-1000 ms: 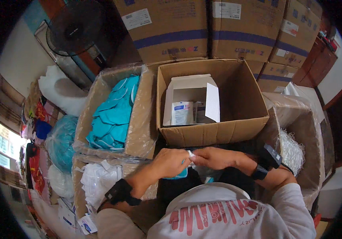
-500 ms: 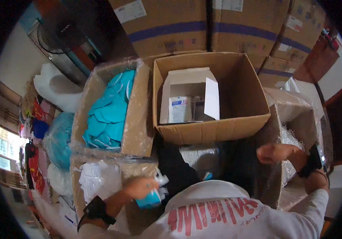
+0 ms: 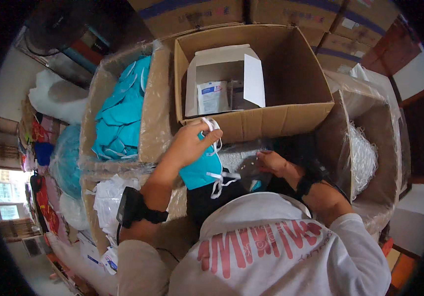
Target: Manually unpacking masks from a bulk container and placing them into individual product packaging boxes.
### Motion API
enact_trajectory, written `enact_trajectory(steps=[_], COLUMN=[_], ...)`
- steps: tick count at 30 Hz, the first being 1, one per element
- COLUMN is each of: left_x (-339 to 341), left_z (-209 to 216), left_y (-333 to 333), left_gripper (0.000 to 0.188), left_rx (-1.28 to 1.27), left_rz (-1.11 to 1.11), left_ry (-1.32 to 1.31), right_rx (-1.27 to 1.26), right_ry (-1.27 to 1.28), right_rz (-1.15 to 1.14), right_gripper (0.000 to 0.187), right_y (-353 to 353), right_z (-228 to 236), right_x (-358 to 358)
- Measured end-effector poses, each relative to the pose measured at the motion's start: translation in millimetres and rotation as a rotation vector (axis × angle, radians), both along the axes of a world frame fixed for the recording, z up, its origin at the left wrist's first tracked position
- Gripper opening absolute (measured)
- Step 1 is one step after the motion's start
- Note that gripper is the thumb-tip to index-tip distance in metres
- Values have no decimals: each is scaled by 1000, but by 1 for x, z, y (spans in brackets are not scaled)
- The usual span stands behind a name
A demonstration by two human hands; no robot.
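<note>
My left hand [image 3: 194,143] is closed around a teal face mask [image 3: 199,170] with white ear loops, held just before the front wall of the middle carton. The mask's white loops hang loose on its right side. To the right, above my lap, my right hand [image 3: 273,164] has its fingers drawn together; I cannot make out what lies in them. A cardboard box of teal masks [image 3: 118,118] stands at the left. Inside the middle carton [image 3: 251,123] sits an open white box [image 3: 217,59] with white packets [image 3: 214,97] in it.
At the right stands a plastic-lined carton with a heap of thin white strands [image 3: 362,160]. White pieces in clear plastic [image 3: 110,202] fill a box at the lower left. Stacked cartons [image 3: 291,15] line the back. Bulging plastic bags [image 3: 66,160] stand at the far left.
My left hand has moved up and to the right with the mask, toward the middle carton. My right hand has come left from beside the right carton. The view has shifted.
</note>
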State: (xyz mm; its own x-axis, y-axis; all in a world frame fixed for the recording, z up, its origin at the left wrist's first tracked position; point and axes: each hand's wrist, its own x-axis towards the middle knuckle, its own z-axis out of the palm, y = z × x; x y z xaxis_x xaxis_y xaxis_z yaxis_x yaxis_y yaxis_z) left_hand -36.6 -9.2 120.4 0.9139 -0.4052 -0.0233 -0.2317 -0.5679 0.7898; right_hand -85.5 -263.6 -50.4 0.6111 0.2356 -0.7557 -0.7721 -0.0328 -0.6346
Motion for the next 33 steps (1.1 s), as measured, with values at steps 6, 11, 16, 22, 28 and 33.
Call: enact_trajectory(steps=[6, 11, 16, 22, 28, 33], left_x=[2, 4, 3, -1, -3, -5], left_z=[2, 18, 31, 48, 55, 43], left_y=[0, -2, 16, 19, 4, 15], left_gripper=[42, 40, 40, 40, 39, 41], left_rx=[-152, -253, -325, -272, -327, -281], left_rz=[-215, -132, 2, 39, 86, 163], left_ry=[48, 108, -138, -89, -105, -87], right_rx=[339, 429, 315, -173, 360, 232], right_ry=[-675, -910, -597, -1276, -1041, -790], right_rz=[203, 443, 572, 561, 621, 525], right_gripper=[58, 61, 45, 44, 36, 30], right_y=[37, 54, 33, 22, 61, 52], right_z=[137, 152, 165, 182, 202, 198], right_x=[31, 40, 40, 31, 32, 32])
